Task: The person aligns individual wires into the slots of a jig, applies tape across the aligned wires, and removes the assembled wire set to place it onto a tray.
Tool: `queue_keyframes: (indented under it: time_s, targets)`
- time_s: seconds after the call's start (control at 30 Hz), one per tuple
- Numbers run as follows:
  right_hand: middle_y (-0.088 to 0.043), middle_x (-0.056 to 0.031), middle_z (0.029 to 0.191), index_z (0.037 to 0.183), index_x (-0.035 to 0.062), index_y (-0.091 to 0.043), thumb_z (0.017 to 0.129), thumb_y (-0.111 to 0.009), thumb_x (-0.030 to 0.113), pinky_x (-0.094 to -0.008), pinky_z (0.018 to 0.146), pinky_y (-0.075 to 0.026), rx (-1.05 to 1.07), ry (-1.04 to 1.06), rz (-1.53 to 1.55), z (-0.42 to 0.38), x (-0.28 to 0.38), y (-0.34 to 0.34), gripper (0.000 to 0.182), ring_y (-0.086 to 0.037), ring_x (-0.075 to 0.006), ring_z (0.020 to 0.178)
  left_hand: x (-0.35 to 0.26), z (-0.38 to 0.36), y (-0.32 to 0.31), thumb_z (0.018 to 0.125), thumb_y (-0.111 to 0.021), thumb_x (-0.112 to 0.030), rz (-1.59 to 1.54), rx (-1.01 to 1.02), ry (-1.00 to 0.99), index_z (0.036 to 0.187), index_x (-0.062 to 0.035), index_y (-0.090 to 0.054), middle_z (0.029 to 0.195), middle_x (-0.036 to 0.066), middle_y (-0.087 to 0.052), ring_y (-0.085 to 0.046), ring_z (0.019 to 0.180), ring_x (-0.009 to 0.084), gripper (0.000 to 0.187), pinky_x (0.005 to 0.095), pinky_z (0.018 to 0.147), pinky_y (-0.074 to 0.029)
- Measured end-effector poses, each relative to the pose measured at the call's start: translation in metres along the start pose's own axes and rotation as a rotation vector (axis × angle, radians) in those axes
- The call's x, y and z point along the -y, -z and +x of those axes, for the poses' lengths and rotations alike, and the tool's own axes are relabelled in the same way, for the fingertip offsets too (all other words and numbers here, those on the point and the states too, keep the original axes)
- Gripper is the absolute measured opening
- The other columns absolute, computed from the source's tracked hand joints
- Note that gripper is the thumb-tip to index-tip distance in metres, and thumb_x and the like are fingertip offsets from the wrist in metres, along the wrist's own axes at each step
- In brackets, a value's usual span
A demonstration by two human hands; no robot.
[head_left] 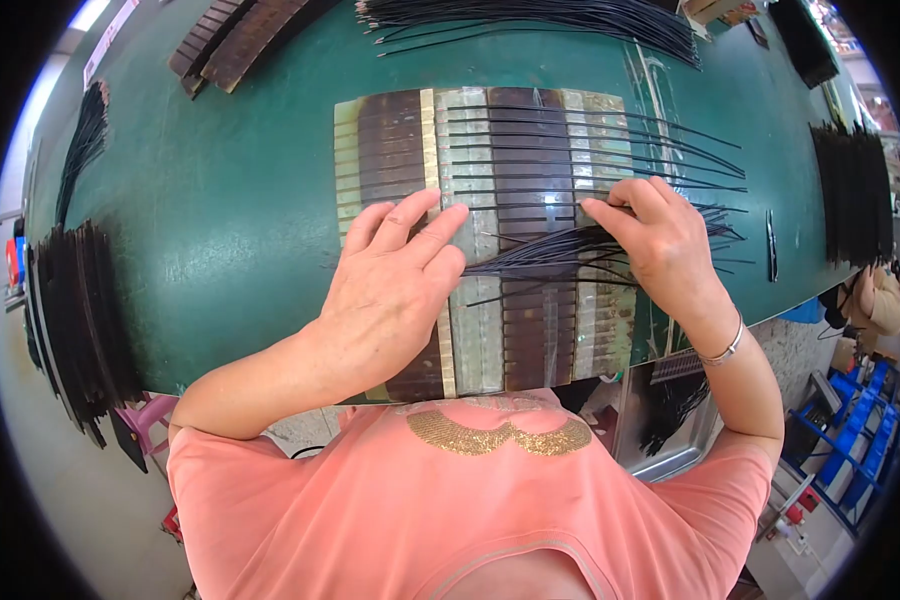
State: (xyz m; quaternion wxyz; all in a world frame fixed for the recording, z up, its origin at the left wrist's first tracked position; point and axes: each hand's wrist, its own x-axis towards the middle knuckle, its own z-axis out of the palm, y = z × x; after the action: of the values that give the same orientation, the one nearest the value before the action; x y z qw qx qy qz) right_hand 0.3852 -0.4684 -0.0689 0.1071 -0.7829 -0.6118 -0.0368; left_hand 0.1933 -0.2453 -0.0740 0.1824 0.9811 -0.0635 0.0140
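A slotted board (pixel 535 360) with dark and pale bands lies on the green table in front of me. Several thin black wires (pixel 530 135) run side by side across its far half, their right ends reaching past the edge. A loose bundle of black wires (pixel 550 255) lies over the middle of the board, between my hands. My left hand (pixel 390 280) rests over the board's left part, fingers apart, fingertips near the pale metal strip (pixel 430 135) and the wires' left ends. With thumb and forefinger together, my right hand (pixel 660 240) pinches a black wire just above the bundle.
Another wire bundle (pixel 540 20) lies along the table's far side. Dark slotted strips (pixel 250 40) sit at the far left. Stacks of dark strips stand at the left (pixel 85 310) and right (pixel 852 195). A small black tool (pixel 771 247) lies right of the board.
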Motion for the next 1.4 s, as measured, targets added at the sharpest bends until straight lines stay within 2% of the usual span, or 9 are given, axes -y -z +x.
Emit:
queue_keyframes:
  time_s: [0.33, 0.43, 0.53, 0.67, 0.83, 1.07, 1.17, 1.27, 1.4]
  targets:
    - [-0.061, -0.0037, 0.098, 0.100, 0.0089, -0.072, 0.072, -0.064, 0.003, -0.0355, 0.069, -0.051, -0.067, 0.071, -0.129, -0.025, -0.021, 0.011, 0.029, -0.059, -0.0227, 0.085, -0.004, 0.000, 0.000, 0.081, -0.063, -0.001, 0.086, -0.011, 0.042, 0.089, -0.0019, -0.058, 0.136, 0.012, -0.056, -0.041, 0.133, 0.0381, 0.010, 0.0541, 0.108, -0.029]
    - [-0.064, -0.0060, 0.100, 0.099, 0.0081, -0.071, 0.075, -0.066, 0.002, -0.0380, 0.072, -0.051, -0.101, 0.002, -0.080, -0.025, -0.016, 0.018, 0.026, -0.061, -0.0254, 0.086, -0.009, -0.001, 0.004, 0.081, -0.064, -0.003, 0.119, -0.073, -0.024, 0.089, -0.0017, -0.057, 0.128, 0.014, -0.058, -0.046, 0.125, 0.0389, 0.011, 0.0519, 0.103, -0.036]
    - [-0.067, -0.0104, 0.093, 0.100, 0.0065, -0.071, 0.080, -0.070, 0.004, -0.0394, 0.078, -0.051, -0.193, -0.109, 0.332, -0.009, 0.012, 0.008, 0.020, -0.065, -0.0298, 0.086, -0.024, -0.006, 0.004, 0.081, -0.066, -0.006, -0.031, -0.076, -0.044, 0.092, -0.0025, -0.058, 0.107, 0.014, -0.062, -0.057, 0.104, 0.0346, 0.014, 0.0454, 0.086, -0.048]
    - [-0.062, -0.0107, 0.084, 0.086, 0.0051, -0.065, 0.079, -0.070, 0.006, -0.0421, 0.072, -0.050, -0.038, -0.030, 0.315, 0.018, 0.032, -0.006, 0.008, -0.061, -0.0315, 0.079, -0.033, -0.004, -0.002, 0.081, -0.067, -0.009, -0.037, 0.060, -0.011, 0.100, -0.0040, -0.060, 0.080, 0.009, -0.059, -0.060, 0.074, 0.0282, 0.020, 0.0410, 0.060, -0.050]
    - [-0.058, -0.0131, 0.082, 0.077, 0.0031, -0.057, 0.082, -0.066, 0.005, -0.0445, 0.067, -0.049, 0.048, -0.124, 0.546, 0.022, 0.035, -0.011, 0.009, -0.060, -0.0350, 0.076, -0.031, -0.011, -0.005, 0.083, -0.067, -0.010, -0.105, -0.011, 0.013, 0.101, -0.0042, -0.061, 0.081, 0.009, -0.060, -0.060, 0.075, 0.0288, 0.021, 0.0410, 0.061, -0.050]
    - [-0.068, -0.0173, 0.085, 0.089, 0.0002, -0.070, 0.084, -0.063, 0.006, -0.0417, 0.074, -0.053, 0.046, -0.142, 0.656, 0.044, 0.037, -0.026, 0.010, -0.066, -0.0361, 0.080, -0.021, -0.012, -0.009, 0.080, -0.068, -0.009, -0.102, 0.023, 0.020, 0.100, -0.0043, -0.061, 0.082, 0.009, -0.059, -0.059, 0.077, 0.0275, 0.021, 0.0402, 0.060, -0.050]
    - [-0.068, -0.0173, 0.086, 0.088, 0.0014, -0.071, 0.085, -0.063, 0.007, -0.0432, 0.073, -0.054, 0.043, -0.165, 0.639, 0.047, 0.038, -0.028, 0.011, -0.066, -0.0366, 0.081, -0.017, -0.013, -0.003, 0.080, -0.067, -0.007, -0.094, 0.073, 0.055, 0.098, -0.0036, -0.061, 0.093, 0.010, -0.061, -0.059, 0.086, 0.0287, 0.019, 0.0399, 0.067, -0.050]
    - [-0.067, -0.0161, 0.085, 0.089, 0.0028, -0.072, 0.085, -0.063, 0.007, -0.0425, 0.071, -0.054, 0.019, -0.131, 0.588, 0.046, 0.040, -0.029, 0.011, -0.065, -0.0361, 0.079, -0.011, -0.011, -0.005, 0.081, -0.066, -0.005, -0.115, -0.046, 0.009, 0.096, -0.0027, -0.061, 0.113, 0.013, -0.061, -0.056, 0.107, 0.0326, 0.016, 0.0426, 0.084, -0.048]
    - [-0.064, -0.0114, 0.083, 0.091, 0.0066, -0.072, 0.081, -0.065, 0.007, -0.0400, 0.066, -0.053, 0.009, -0.052, 0.447, 0.040, 0.034, -0.026, 0.013, -0.065, -0.0313, 0.075, -0.010, -0.006, -0.005, 0.082, -0.063, -0.004, -0.031, -0.042, 0.001, 0.094, -0.0015, -0.061, 0.132, 0.016, -0.056, -0.046, 0.126, 0.0363, 0.013, 0.0491, 0.100, -0.038]
